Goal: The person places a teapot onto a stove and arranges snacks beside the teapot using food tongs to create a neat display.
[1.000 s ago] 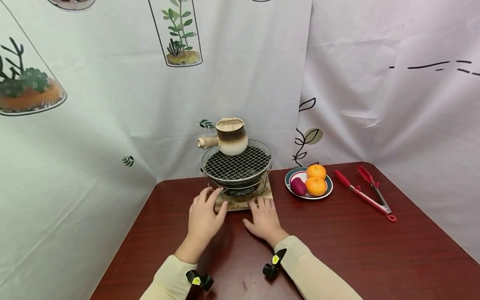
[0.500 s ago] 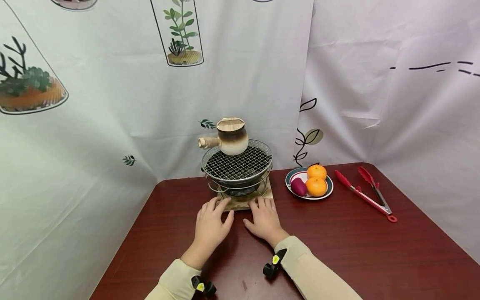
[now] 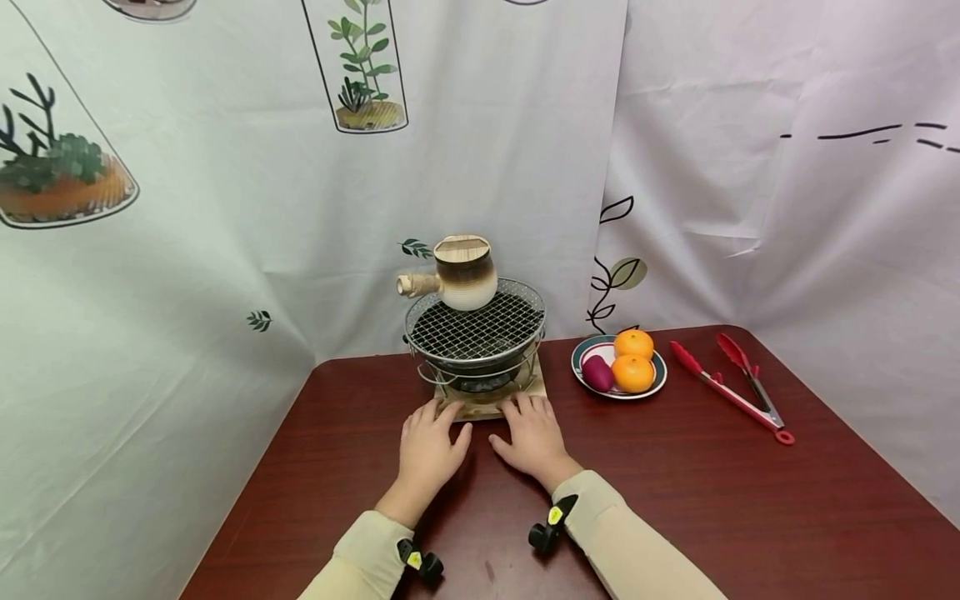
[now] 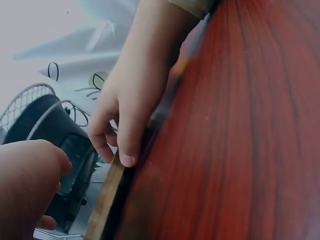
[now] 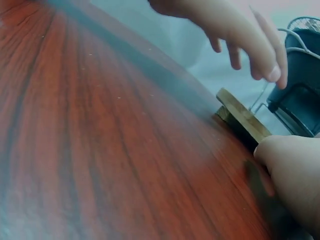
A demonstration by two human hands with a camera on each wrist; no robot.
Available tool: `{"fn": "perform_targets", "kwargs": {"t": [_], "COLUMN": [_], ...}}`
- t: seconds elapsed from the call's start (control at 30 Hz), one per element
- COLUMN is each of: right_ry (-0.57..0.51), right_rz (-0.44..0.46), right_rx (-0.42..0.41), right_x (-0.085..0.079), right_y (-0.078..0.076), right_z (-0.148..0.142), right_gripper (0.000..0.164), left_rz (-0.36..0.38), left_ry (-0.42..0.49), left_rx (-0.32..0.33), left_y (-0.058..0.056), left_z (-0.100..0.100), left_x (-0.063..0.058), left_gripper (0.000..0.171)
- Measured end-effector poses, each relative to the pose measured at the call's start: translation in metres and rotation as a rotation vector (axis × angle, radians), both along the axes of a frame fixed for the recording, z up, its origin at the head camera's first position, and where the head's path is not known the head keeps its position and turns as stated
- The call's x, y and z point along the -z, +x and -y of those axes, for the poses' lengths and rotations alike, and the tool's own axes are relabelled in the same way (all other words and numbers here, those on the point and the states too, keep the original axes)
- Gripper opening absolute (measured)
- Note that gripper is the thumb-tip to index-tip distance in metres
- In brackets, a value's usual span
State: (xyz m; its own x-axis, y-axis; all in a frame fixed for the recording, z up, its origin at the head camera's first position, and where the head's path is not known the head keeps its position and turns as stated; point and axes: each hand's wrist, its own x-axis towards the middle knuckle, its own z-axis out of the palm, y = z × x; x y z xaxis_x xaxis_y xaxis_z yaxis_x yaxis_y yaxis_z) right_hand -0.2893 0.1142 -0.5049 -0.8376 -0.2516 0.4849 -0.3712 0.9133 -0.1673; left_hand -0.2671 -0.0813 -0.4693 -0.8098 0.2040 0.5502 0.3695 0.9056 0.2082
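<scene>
A round charcoal grill with a wire mesh top stands on a wooden board at the back of the table. On its mesh sits a side-handled clay pot with a wooden lid, brown above and cream below. My left hand is at the board's front left corner, fingers loosely bent; the right wrist view has this left hand just above the board's edge. My right hand rests its fingertips on the board's front right part, thumb apart at the front edge.
Right of the grill, a plate with a dark rim holds two oranges and a purple oval item. Farther right lie spread red-handled tongs. White printed cloth hangs close behind the dark red table.
My left hand has moved right and toward me, from beside the grill's stand to the board's front left corner. The right hand has hardly moved. Pot, grill, plate and tongs stay put.
</scene>
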Motion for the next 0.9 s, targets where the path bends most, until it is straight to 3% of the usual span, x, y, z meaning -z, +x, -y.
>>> {"fn": "perform_targets", "kwargs": {"t": [0.27, 0.6, 0.9], "right_ry": [0.003, -0.04, -0.054], "right_rz": [0.019, 0.022, 0.042], "right_rx": [-0.018, -0.015, -0.025], "right_x": [0.001, 0.001, -0.002], "right_y": [0.0, -0.001, -0.002], "right_z": [-0.006, -0.019, -0.036], "right_gripper": [0.053, 0.048, 0.043], "left_rz": [0.028, 0.005, 0.031], "left_ry": [-0.017, -0.011, -0.021], "left_rx": [-0.002, 0.041, 0.053], "left_y": [-0.008, -0.019, -0.023], "left_z": [-0.005, -0.013, -0.019], "left_x": [0.011, 0.023, 0.025], "left_gripper": [0.037, 0.035, 0.034]}}
